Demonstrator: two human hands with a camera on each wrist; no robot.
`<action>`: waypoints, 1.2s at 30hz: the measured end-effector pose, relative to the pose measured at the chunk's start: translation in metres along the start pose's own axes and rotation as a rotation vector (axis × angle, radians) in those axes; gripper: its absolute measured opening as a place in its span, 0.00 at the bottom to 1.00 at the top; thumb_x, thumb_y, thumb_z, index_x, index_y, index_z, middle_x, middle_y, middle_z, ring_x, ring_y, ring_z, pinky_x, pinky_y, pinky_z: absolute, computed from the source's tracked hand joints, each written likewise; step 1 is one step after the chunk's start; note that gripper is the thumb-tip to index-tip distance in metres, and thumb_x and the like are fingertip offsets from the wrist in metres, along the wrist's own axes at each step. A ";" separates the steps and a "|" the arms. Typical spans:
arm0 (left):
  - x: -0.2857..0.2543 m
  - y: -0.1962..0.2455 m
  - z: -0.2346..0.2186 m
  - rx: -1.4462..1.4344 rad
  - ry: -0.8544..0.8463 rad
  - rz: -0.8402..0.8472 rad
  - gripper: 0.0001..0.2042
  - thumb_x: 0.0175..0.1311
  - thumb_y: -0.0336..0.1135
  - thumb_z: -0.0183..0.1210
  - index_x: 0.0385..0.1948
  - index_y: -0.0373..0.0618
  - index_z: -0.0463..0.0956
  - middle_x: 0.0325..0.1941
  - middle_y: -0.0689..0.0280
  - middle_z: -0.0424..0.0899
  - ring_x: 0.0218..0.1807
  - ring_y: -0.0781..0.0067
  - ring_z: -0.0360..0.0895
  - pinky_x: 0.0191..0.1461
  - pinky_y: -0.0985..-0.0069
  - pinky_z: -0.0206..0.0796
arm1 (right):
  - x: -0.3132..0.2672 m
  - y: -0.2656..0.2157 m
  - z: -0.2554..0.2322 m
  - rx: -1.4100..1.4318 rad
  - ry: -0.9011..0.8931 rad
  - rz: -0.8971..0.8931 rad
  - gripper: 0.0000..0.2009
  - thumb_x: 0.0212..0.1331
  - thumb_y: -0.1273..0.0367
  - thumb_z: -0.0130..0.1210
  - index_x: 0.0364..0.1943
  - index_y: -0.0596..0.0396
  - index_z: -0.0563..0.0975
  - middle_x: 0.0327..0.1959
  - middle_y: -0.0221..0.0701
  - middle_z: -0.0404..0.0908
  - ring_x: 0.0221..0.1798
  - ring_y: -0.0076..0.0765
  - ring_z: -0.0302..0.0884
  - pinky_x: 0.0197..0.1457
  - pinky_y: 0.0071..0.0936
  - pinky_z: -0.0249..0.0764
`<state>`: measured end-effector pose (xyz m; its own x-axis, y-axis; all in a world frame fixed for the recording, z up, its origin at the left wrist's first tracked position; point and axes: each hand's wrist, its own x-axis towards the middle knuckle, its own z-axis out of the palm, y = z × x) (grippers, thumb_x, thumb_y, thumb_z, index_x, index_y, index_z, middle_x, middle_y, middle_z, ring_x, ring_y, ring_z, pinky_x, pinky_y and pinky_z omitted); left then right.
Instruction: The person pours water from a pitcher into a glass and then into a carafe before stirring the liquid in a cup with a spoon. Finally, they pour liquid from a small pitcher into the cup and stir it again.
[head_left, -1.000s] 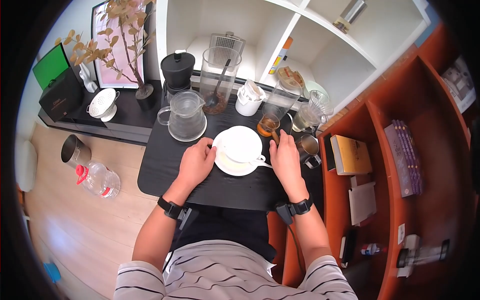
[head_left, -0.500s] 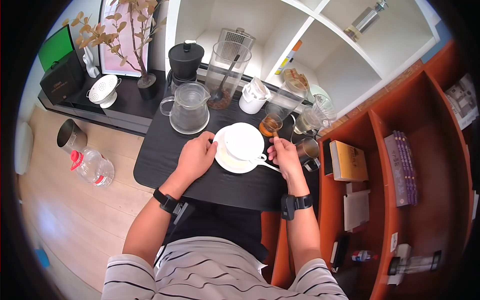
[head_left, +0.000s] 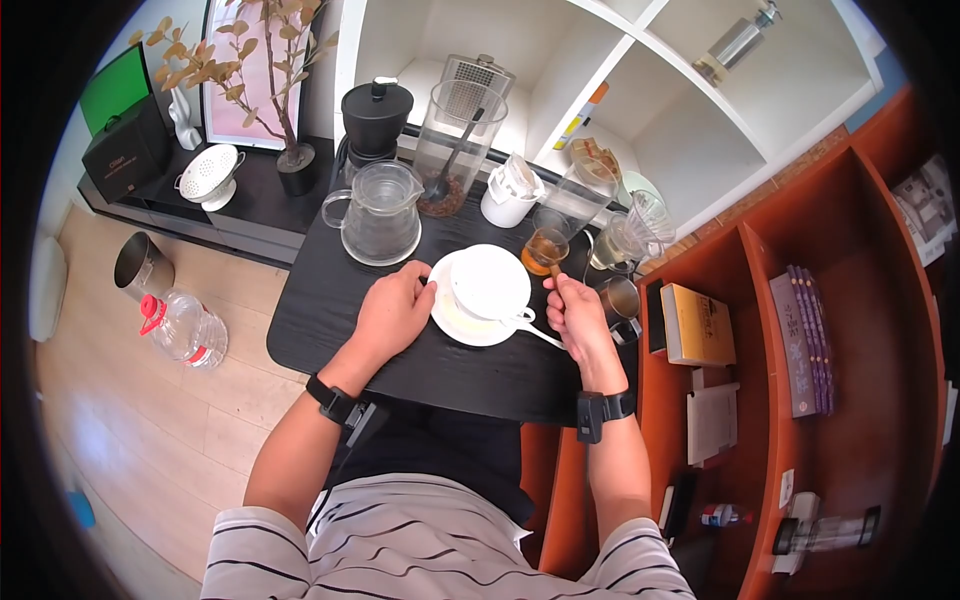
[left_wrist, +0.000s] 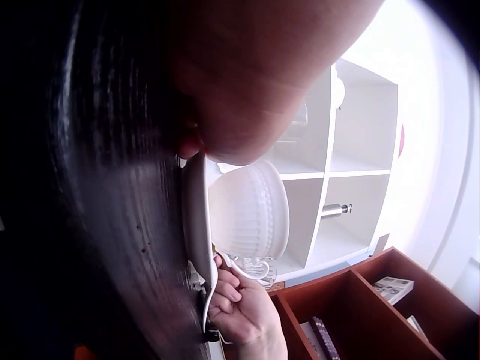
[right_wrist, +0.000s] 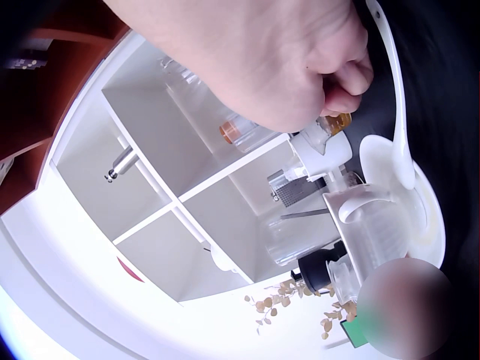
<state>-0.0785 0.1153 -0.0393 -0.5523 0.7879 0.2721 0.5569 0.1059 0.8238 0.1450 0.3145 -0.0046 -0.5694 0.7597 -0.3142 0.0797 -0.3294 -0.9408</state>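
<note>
A white cup [head_left: 490,275] stands on a white saucer [head_left: 452,322] at the middle of the black table. My left hand [head_left: 394,308] grips the saucer's left rim, a fingertip showing beneath it in the left wrist view. A white spoon [head_left: 546,337] lies on the saucer, its handle sticking out to the right past the cup handle. Right of the cup, my right hand [head_left: 583,318] holds the brown side handle of a small glass pot [head_left: 543,250] with amber liquid in it. In the right wrist view the curled fingers hide most of that handle.
Behind the cup stand a glass carafe [head_left: 381,215], a black grinder [head_left: 377,115], a tall glass cylinder [head_left: 465,140] and a white mug [head_left: 510,195]. A metal cup [head_left: 619,297] sits close right of my right hand. White shelving [head_left: 590,50] rises behind; a red-brown bookcase [head_left: 755,290] borders the right.
My right hand has gone from lying beside the cup to gripping the small glass pot's handle. The left hand keeps its place at the saucer. The view has tilted slightly.
</note>
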 end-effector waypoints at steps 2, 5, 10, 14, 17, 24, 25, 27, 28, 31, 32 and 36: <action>0.000 -0.001 0.001 -0.001 -0.001 -0.001 0.10 0.71 0.32 0.63 0.48 0.36 0.82 0.25 0.56 0.84 0.26 0.59 0.82 0.34 0.64 0.71 | -0.009 -0.008 0.002 -0.063 -0.008 -0.051 0.15 0.85 0.60 0.48 0.47 0.59 0.77 0.24 0.19 0.66 0.21 0.16 0.58 0.22 0.19 0.52; 0.000 -0.001 0.000 -0.003 -0.005 -0.002 0.10 0.71 0.32 0.62 0.48 0.36 0.82 0.25 0.56 0.84 0.26 0.59 0.82 0.34 0.63 0.71 | -0.020 -0.022 0.003 -0.089 -0.058 -0.090 0.15 0.85 0.60 0.48 0.47 0.59 0.77 0.24 0.19 0.65 0.21 0.15 0.56 0.23 0.19 0.51; -0.001 0.000 -0.001 -0.005 -0.003 -0.004 0.11 0.71 0.33 0.62 0.48 0.36 0.82 0.25 0.56 0.84 0.27 0.57 0.82 0.34 0.62 0.71 | -0.041 -0.043 0.008 -0.171 -0.137 -0.152 0.16 0.84 0.60 0.48 0.47 0.60 0.78 0.23 0.16 0.60 0.22 0.14 0.53 0.24 0.18 0.51; 0.000 0.002 -0.002 -0.008 -0.017 -0.014 0.11 0.72 0.33 0.62 0.48 0.36 0.82 0.25 0.56 0.83 0.27 0.56 0.82 0.34 0.61 0.71 | -0.057 -0.052 0.014 -0.239 -0.139 -0.151 0.15 0.84 0.60 0.48 0.47 0.59 0.78 0.23 0.15 0.60 0.23 0.13 0.52 0.25 0.18 0.52; 0.000 -0.001 -0.001 -0.002 -0.016 -0.006 0.10 0.72 0.33 0.62 0.48 0.36 0.82 0.25 0.56 0.83 0.27 0.55 0.82 0.35 0.61 0.71 | -0.065 -0.054 0.015 -0.296 -0.161 -0.137 0.15 0.84 0.61 0.48 0.47 0.59 0.78 0.23 0.15 0.60 0.23 0.13 0.54 0.27 0.18 0.53; 0.000 -0.002 0.001 0.005 -0.010 -0.004 0.10 0.72 0.33 0.63 0.48 0.37 0.81 0.26 0.56 0.84 0.27 0.56 0.82 0.34 0.61 0.71 | -0.078 -0.054 0.013 -0.436 -0.176 -0.180 0.14 0.84 0.61 0.48 0.46 0.58 0.78 0.24 0.15 0.64 0.25 0.13 0.57 0.29 0.17 0.57; 0.000 -0.002 0.000 0.004 -0.011 -0.004 0.10 0.72 0.33 0.63 0.48 0.37 0.81 0.26 0.56 0.84 0.27 0.56 0.82 0.34 0.61 0.71 | -0.079 -0.054 0.013 -0.468 -0.184 -0.200 0.14 0.83 0.61 0.48 0.46 0.58 0.79 0.24 0.15 0.65 0.26 0.12 0.58 0.29 0.17 0.58; -0.001 -0.001 0.000 -0.001 -0.011 -0.005 0.10 0.72 0.33 0.63 0.48 0.37 0.82 0.26 0.56 0.84 0.27 0.57 0.82 0.34 0.62 0.71 | -0.081 -0.054 0.013 -0.497 -0.174 -0.208 0.14 0.83 0.61 0.49 0.46 0.58 0.79 0.24 0.16 0.65 0.26 0.13 0.59 0.30 0.18 0.59; -0.001 -0.001 0.000 -0.001 -0.011 -0.007 0.10 0.72 0.33 0.63 0.48 0.37 0.82 0.26 0.56 0.84 0.27 0.57 0.82 0.34 0.62 0.71 | -0.082 -0.054 0.012 -0.525 -0.164 -0.216 0.14 0.83 0.61 0.49 0.47 0.58 0.79 0.24 0.16 0.66 0.27 0.13 0.60 0.30 0.18 0.59; 0.000 0.001 -0.001 -0.012 -0.019 -0.008 0.10 0.72 0.33 0.63 0.48 0.37 0.82 0.26 0.56 0.84 0.27 0.57 0.82 0.34 0.62 0.71 | -0.083 -0.054 0.013 -0.589 -0.151 -0.256 0.15 0.83 0.61 0.49 0.47 0.59 0.80 0.24 0.16 0.66 0.27 0.13 0.61 0.31 0.18 0.60; 0.000 0.003 -0.003 -0.012 -0.032 -0.024 0.10 0.72 0.33 0.62 0.47 0.37 0.81 0.26 0.55 0.85 0.29 0.52 0.83 0.36 0.57 0.72 | -0.084 -0.054 0.013 -0.590 -0.151 -0.256 0.15 0.83 0.61 0.49 0.47 0.59 0.80 0.24 0.16 0.66 0.27 0.13 0.61 0.31 0.18 0.60; 0.000 0.001 -0.002 -0.005 -0.017 -0.003 0.10 0.72 0.33 0.62 0.48 0.37 0.82 0.26 0.56 0.84 0.27 0.57 0.82 0.34 0.62 0.71 | -0.088 -0.056 0.017 -0.632 -0.143 -0.289 0.15 0.83 0.61 0.49 0.47 0.59 0.80 0.24 0.17 0.65 0.27 0.13 0.60 0.30 0.19 0.59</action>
<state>-0.0793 0.1141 -0.0378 -0.5431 0.7980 0.2612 0.5520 0.1050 0.8272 0.1767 0.2571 0.0777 -0.7379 0.6720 -0.0623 0.3442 0.2953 -0.8913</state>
